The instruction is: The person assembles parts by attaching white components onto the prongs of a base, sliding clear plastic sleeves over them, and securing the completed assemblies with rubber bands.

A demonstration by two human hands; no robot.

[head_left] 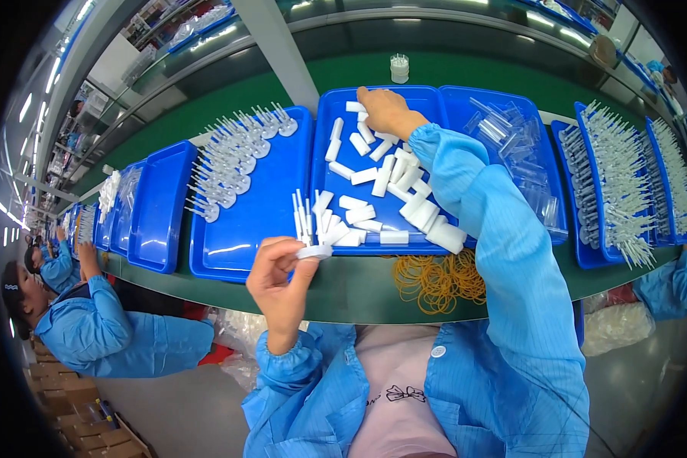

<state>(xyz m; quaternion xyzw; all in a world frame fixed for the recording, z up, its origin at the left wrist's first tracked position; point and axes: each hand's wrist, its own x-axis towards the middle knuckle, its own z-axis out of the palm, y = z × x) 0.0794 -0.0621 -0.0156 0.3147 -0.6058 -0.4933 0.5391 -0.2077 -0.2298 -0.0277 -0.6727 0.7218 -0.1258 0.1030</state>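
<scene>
My left hand (278, 278) holds a round white base (314, 251) by its rim, between thumb and fingers. Several thin white rods (303, 217) stand up from that base, at the near left corner of the middle blue tray (322, 145). My right hand (389, 113) reaches over the far part of this tray, its fingers bent and closed at a short white block (354, 107). The palm and part of the fingers are hidden. Many more short white blocks (382, 181) lie loose in the tray, thickest toward its near right side.
Rodded round pieces (237, 156) stand in the left blue tray (267, 217). The right tray holds clear plastic tubes (500, 130); racks of white rods (622, 175) stand farther right. Yellow rubber bands (439, 284) lie near me. A small rodded cup (399, 69) stands beyond; a co-worker (122, 328) sits left.
</scene>
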